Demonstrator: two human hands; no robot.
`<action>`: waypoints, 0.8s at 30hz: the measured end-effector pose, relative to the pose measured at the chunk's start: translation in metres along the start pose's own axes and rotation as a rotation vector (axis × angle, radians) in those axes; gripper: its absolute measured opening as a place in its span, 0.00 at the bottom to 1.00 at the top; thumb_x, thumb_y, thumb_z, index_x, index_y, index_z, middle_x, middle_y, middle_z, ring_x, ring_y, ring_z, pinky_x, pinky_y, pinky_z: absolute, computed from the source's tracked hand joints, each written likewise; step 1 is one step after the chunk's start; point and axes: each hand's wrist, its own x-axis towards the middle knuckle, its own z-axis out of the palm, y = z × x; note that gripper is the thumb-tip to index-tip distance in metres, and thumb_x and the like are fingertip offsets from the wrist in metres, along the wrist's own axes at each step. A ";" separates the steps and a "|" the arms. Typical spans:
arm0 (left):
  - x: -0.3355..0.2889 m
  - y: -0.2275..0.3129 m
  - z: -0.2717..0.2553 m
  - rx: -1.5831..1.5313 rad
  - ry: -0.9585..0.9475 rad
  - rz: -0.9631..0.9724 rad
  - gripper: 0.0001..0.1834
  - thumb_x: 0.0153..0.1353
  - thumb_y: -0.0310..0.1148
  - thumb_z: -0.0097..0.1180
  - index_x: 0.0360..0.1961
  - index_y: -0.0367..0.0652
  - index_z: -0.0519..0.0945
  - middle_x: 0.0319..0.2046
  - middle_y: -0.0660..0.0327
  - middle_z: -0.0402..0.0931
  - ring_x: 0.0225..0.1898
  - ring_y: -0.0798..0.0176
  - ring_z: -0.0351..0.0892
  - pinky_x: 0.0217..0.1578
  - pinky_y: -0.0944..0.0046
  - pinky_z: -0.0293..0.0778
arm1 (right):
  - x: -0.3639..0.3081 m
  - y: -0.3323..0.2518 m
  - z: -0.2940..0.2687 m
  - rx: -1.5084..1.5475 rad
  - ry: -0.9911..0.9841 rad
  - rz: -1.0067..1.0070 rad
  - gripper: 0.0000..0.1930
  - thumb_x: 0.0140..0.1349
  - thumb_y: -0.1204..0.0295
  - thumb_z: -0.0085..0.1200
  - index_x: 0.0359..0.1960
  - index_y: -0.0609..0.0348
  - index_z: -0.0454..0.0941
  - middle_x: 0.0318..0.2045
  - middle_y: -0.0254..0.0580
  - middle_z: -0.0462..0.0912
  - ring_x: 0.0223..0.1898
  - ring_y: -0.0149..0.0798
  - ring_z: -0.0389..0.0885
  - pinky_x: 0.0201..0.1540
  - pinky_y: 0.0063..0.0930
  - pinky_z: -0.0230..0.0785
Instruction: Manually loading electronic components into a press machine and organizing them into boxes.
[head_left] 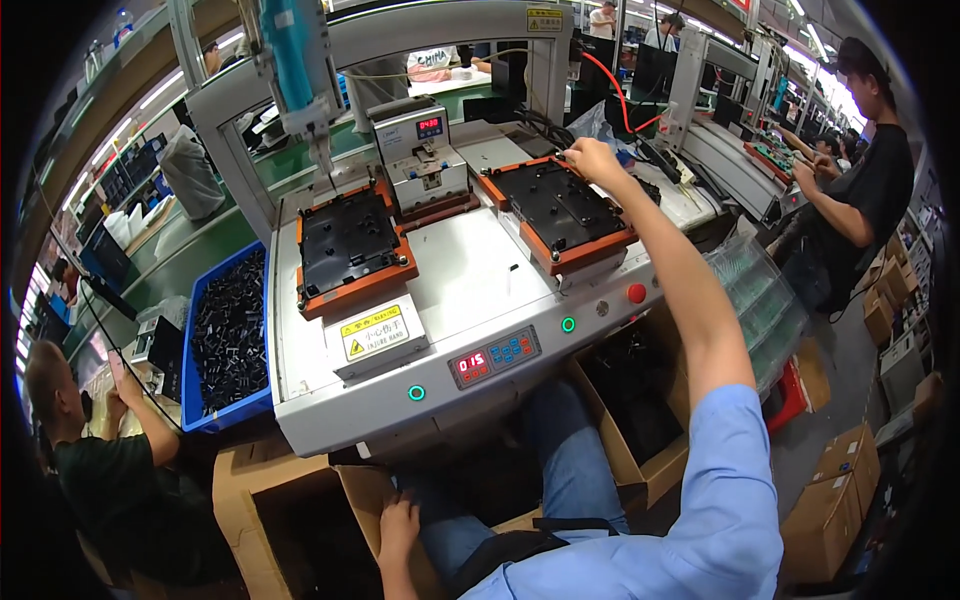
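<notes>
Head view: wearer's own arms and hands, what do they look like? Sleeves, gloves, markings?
Right hand: ungloved, bare forearm, plain light-blue short sleeve ending near the elbow. Left hand: also ungloved; its sleeve is out of view. No watch, cable or marking shows on either.

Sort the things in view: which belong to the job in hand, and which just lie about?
Job:
right hand, at right orange-framed fixture
left orange-framed fixture
white machine
blue bin of black parts, probably

Apparently lying about:
cartons, lower right
grey bagged item, upper left
</notes>
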 end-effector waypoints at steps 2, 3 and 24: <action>-0.003 0.004 -0.005 -0.002 0.001 -0.006 0.16 0.57 0.30 0.51 0.45 0.37 0.76 0.40 0.44 0.75 0.44 0.42 0.72 0.46 0.51 0.69 | -0.026 -0.023 -0.026 -0.238 -0.178 0.104 0.20 0.58 0.55 0.52 0.36 0.62 0.80 0.37 0.57 0.80 0.43 0.55 0.78 0.45 0.45 0.70; -0.005 0.006 -0.008 -0.012 -0.025 -0.044 0.16 0.57 0.31 0.51 0.46 0.37 0.76 0.40 0.43 0.75 0.43 0.42 0.73 0.46 0.51 0.69 | -0.042 -0.035 -0.035 -0.335 -0.203 0.120 0.22 0.58 0.53 0.51 0.38 0.63 0.79 0.38 0.60 0.80 0.43 0.56 0.78 0.45 0.47 0.69; -0.021 0.024 -0.062 -1.208 0.328 -0.355 0.19 0.64 0.34 0.51 0.53 0.38 0.70 0.37 0.59 0.76 0.38 0.64 0.78 0.41 0.69 0.75 | -0.058 0.130 -0.074 0.994 0.222 0.611 0.19 0.55 0.52 0.58 0.32 0.57 0.77 0.23 0.32 0.77 0.18 0.28 0.72 0.18 0.21 0.65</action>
